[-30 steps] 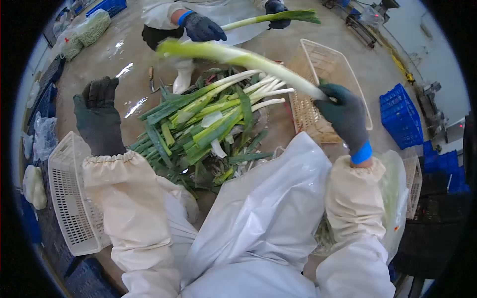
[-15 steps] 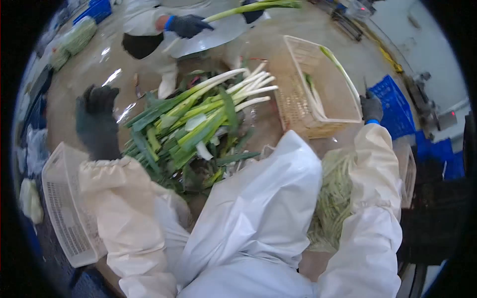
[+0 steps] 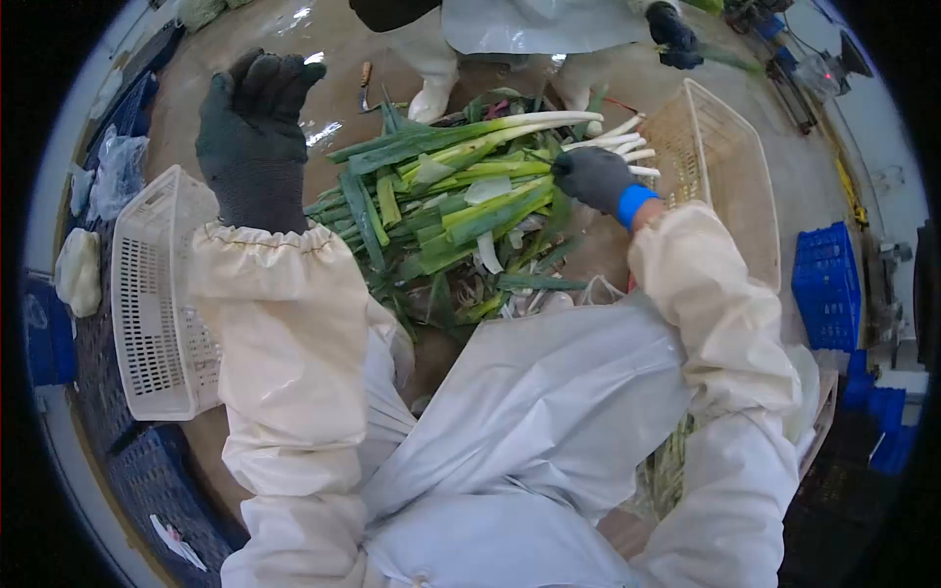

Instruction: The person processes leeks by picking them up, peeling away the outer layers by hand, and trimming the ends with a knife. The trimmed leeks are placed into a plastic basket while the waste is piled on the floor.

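Observation:
My left hand [image 3: 257,127], in a dark grey glove, is raised at the left of the leek pile. Its fingers are loosely bent and slightly apart, holding nothing. My right hand [image 3: 593,178], gloved with a blue band at the wrist, reaches over the white ends of the leeks [image 3: 470,191]. Its fingers are closed; a thin dark sliver shows by them, but I cannot make out what they hold. The leeks lie in a heap on the floor, green leaves to the left and white stalks to the right, with loose trimmings below.
A cream crate [image 3: 740,167] stands right of the heap, and a white crate [image 3: 147,304] at the left. Near a person's white boots [image 3: 431,93] lies a wooden-handled tool [image 3: 366,83]. That person's gloved hand [image 3: 674,37] is at the top right. Blue crates [image 3: 826,284] stand at the right.
My right hand has moved left from the cream crate's far side to the leek heap. The left hand has risen, and the camera view has shifted. The co-worker's hand now appears farther right.

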